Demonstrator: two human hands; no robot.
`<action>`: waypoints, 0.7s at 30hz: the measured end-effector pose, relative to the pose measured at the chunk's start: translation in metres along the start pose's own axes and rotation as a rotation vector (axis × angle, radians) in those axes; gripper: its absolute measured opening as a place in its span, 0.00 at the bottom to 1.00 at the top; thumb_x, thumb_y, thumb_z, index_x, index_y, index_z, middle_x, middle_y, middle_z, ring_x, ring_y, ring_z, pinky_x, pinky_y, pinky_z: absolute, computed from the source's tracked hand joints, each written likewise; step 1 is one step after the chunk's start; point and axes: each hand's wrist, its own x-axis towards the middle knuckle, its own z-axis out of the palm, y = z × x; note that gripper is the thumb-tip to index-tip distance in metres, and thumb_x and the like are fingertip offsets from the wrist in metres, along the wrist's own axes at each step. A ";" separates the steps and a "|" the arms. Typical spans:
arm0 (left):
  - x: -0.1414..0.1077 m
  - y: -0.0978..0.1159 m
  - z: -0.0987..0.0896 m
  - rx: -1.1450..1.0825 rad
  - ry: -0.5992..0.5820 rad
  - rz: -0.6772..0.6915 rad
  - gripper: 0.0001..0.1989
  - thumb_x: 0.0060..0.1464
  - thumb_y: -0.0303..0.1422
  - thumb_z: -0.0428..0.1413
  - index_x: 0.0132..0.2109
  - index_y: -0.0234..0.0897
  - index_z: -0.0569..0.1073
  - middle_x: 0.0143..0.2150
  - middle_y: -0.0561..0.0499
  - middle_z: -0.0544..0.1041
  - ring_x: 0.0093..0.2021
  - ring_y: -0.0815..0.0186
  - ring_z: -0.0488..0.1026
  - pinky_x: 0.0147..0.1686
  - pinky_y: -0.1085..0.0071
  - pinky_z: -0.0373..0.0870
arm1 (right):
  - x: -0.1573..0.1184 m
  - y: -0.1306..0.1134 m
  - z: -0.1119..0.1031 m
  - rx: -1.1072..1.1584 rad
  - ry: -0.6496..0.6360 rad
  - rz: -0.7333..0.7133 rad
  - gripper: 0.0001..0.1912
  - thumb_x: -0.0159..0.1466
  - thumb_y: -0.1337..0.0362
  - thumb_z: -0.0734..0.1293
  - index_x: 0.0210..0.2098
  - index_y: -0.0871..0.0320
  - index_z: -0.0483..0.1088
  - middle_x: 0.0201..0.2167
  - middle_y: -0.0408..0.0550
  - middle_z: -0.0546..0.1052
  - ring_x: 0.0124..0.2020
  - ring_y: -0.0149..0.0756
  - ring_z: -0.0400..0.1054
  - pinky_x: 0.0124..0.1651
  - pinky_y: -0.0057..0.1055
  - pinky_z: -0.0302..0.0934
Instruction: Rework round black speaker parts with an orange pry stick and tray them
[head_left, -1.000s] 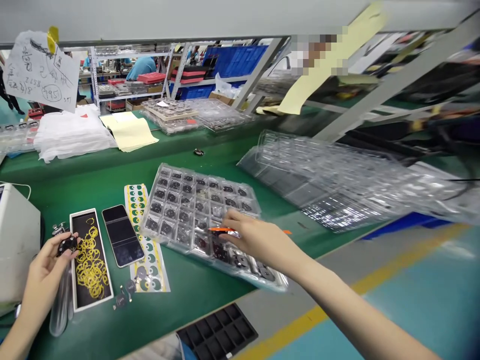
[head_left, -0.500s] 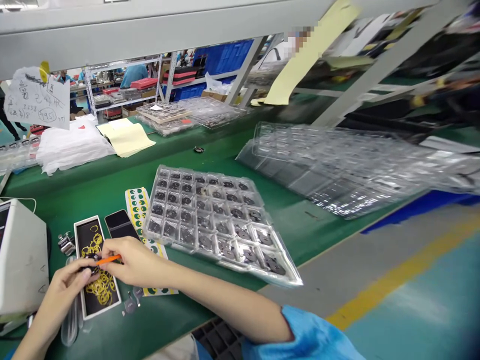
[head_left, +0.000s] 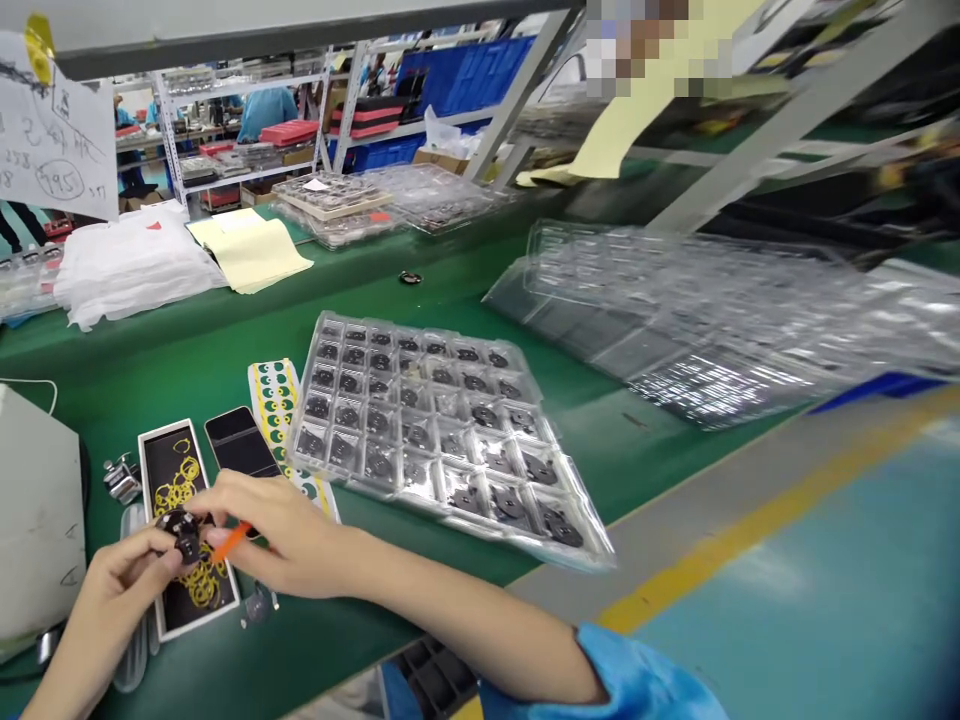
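Observation:
My left hand [head_left: 124, 590] pinches a small black round part [head_left: 180, 530] between thumb and fingers, over a white-rimmed box [head_left: 169, 632]. Thin yellow rings [head_left: 204, 590] lie loose in that box. My right hand [head_left: 289, 530] is closed on a slim orange tool [head_left: 234, 540], which slants across its fingers. Its fingertips touch or nearly touch the right side of the black part; the exact contact is hidden. Right of my right hand lies a clear plastic tray [head_left: 450, 510] with similar black parts in its pockets.
A phone [head_left: 238, 445] and a sheet of yellow-and-green stickers [head_left: 275, 400] lie behind my right hand. A metal tally counter [head_left: 121, 479] and a white machine [head_left: 37, 520] stand at left. Stacked clear trays [head_left: 675, 300] fill the right side; a black part [head_left: 410, 278] lies farther back.
The black part has turned so more of its face shows. The orange tool has swung to a steeper slant, and my right fingers have come to the part's edge. The camera view has shifted slightly.

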 end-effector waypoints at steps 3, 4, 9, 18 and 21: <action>0.000 0.008 0.003 -0.105 -0.067 -0.097 0.12 0.47 0.38 0.62 0.22 0.36 0.74 0.21 0.56 0.67 0.25 0.70 0.64 0.30 0.77 0.66 | -0.005 0.001 0.003 -0.444 0.028 -0.348 0.19 0.66 0.76 0.56 0.49 0.56 0.70 0.35 0.46 0.71 0.33 0.32 0.62 0.28 0.27 0.51; 0.000 0.011 0.005 -0.137 -0.087 -0.124 0.12 0.46 0.36 0.62 0.21 0.35 0.72 0.20 0.57 0.65 0.24 0.72 0.62 0.28 0.78 0.64 | -0.006 0.001 0.005 -0.513 0.047 -0.419 0.19 0.66 0.77 0.55 0.47 0.57 0.72 0.34 0.46 0.72 0.31 0.32 0.62 0.26 0.28 0.50; -0.003 0.019 0.014 -0.296 -0.216 -0.249 0.11 0.45 0.36 0.63 0.22 0.35 0.73 0.20 0.56 0.68 0.23 0.73 0.65 0.28 0.78 0.68 | -0.012 -0.005 0.009 -0.497 0.121 -0.518 0.15 0.71 0.72 0.55 0.40 0.63 0.74 0.29 0.48 0.75 0.25 0.31 0.62 0.24 0.30 0.54; -0.007 0.019 0.022 -0.430 -0.154 -0.097 0.24 0.51 0.32 0.59 0.57 0.46 0.74 0.51 0.48 0.79 0.46 0.59 0.80 0.53 0.58 0.74 | -0.010 0.003 -0.003 0.272 0.332 0.256 0.10 0.64 0.59 0.68 0.28 0.55 0.76 0.30 0.47 0.71 0.25 0.32 0.64 0.24 0.29 0.59; -0.010 0.019 0.027 -0.335 -0.131 -0.059 0.29 0.52 0.32 0.58 0.62 0.45 0.69 0.57 0.46 0.76 0.50 0.57 0.77 0.54 0.58 0.73 | -0.008 0.008 -0.001 0.381 0.306 0.381 0.15 0.61 0.54 0.71 0.23 0.56 0.73 0.29 0.46 0.69 0.26 0.32 0.63 0.25 0.29 0.58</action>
